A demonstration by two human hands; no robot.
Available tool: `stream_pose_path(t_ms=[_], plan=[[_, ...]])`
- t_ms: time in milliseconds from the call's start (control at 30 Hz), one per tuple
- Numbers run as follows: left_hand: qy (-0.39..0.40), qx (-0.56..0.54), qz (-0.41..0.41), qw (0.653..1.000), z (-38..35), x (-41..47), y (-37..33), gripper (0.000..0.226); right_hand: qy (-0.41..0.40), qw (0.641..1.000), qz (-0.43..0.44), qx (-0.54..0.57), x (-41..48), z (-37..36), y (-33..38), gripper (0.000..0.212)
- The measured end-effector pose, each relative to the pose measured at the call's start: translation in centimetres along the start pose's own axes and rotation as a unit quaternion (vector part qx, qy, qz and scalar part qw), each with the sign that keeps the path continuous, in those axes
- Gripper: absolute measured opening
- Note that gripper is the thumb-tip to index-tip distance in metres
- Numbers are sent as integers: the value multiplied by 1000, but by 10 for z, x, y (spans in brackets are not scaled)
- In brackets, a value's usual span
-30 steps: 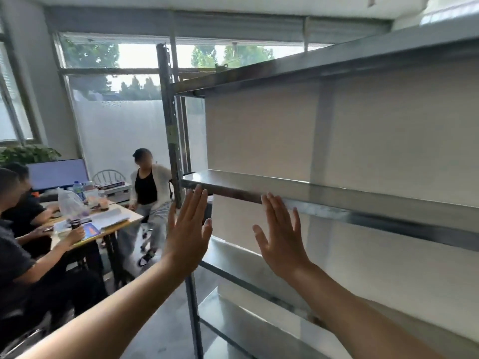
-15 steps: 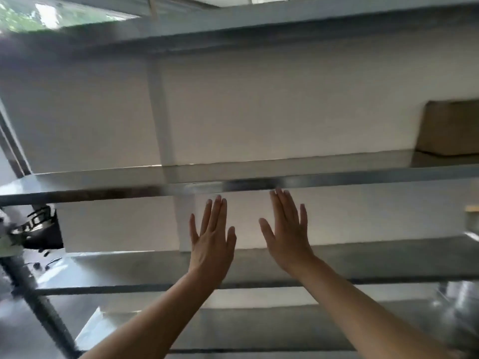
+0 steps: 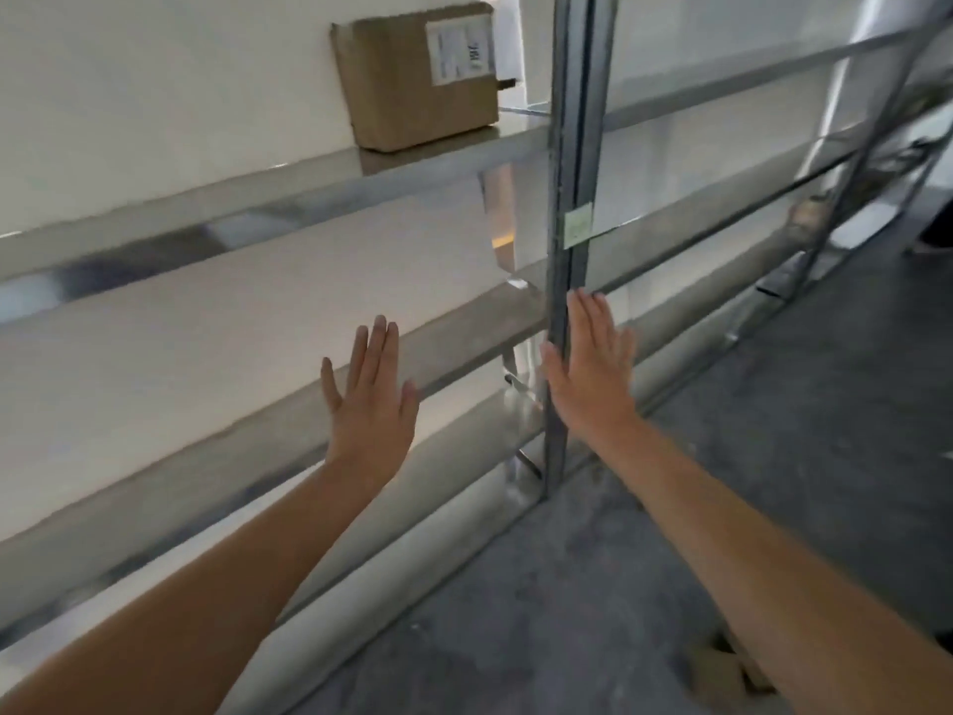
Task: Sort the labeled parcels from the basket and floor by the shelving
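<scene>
A brown cardboard parcel (image 3: 420, 77) with a white label stands on an upper shelf of the metal shelving (image 3: 258, 209), against the white wall. Both my arms are stretched out in front of the lower shelves. My left hand (image 3: 371, 399) is flat, fingers spread, holding nothing. My right hand (image 3: 593, 374) is also flat and empty, just in front of the grey upright post (image 3: 572, 147). The parcel sits well above both hands. No basket is in view.
More shelving (image 3: 773, 162) runs off to the right past the post. A grey concrete floor (image 3: 773, 430) lies right of the shelves. A brown, blurred piece of cardboard (image 3: 722, 673) lies on the floor near my right forearm.
The view has swung right and down: the desk and people are out of sight, and the parcel and floor have come into view. Both hands stay flat and empty.
</scene>
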State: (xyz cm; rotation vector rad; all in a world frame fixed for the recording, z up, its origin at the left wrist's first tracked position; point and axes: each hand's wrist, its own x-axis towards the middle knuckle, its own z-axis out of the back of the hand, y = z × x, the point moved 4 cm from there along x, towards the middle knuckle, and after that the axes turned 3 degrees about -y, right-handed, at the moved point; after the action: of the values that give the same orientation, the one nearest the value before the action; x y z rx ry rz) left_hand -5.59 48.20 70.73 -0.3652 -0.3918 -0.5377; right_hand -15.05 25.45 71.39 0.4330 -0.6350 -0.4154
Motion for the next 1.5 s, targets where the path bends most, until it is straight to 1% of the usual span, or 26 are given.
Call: stream_pose_path(t_ms=[133,267,400,533,633,733,867,967,1100,1167,1267,1367,1500], plan=[[36,-48,-59,996,-44,15,-76,59,-31,996,-75,-45,-8,47,-91,63],[69,-59,-106,990,-77,26,-131,59,-58,984,-141,-94,-18,84,-153,63],[97,-95,-143,980,-109,35,-167,59,-59,972,-181,-136,-29,99,-192,63],[119,-126,-200,964,-148,58,-196,60,-68,959,-215,-169,-36,110,-224,63],[137,-149,-234,951,-176,83,-220,61,-81,940,-261,-203,-31,121,-244,64],[135,-172,-262,940,-195,114,-242,62,-97,920,-305,-225,-19,131,-259,65],[137,-194,-296,925,-222,150,-252,62,-104,905,-338,-237,14,122,-270,65],[162,-200,-304,917,-246,172,-252,62,-106,900,-354,-232,37,97,-273,64],[196,-206,-322,903,-273,190,-253,61,-75,897,-372,-228,53,57,-284,66],[206,-206,-340,894,-287,198,-252,61,-72,890,-388,-228,56,45,-293,65],[227,-189,-347,890,-310,209,-256,62,-65,878,-414,-230,58,40,-305,66],[256,-194,-343,883,-333,214,-267,62,-56,876,-417,-236,60,44,-321,64],[280,-198,-347,873,-360,217,-295,61,-70,869,-429,-238,63,54,-353,62]])
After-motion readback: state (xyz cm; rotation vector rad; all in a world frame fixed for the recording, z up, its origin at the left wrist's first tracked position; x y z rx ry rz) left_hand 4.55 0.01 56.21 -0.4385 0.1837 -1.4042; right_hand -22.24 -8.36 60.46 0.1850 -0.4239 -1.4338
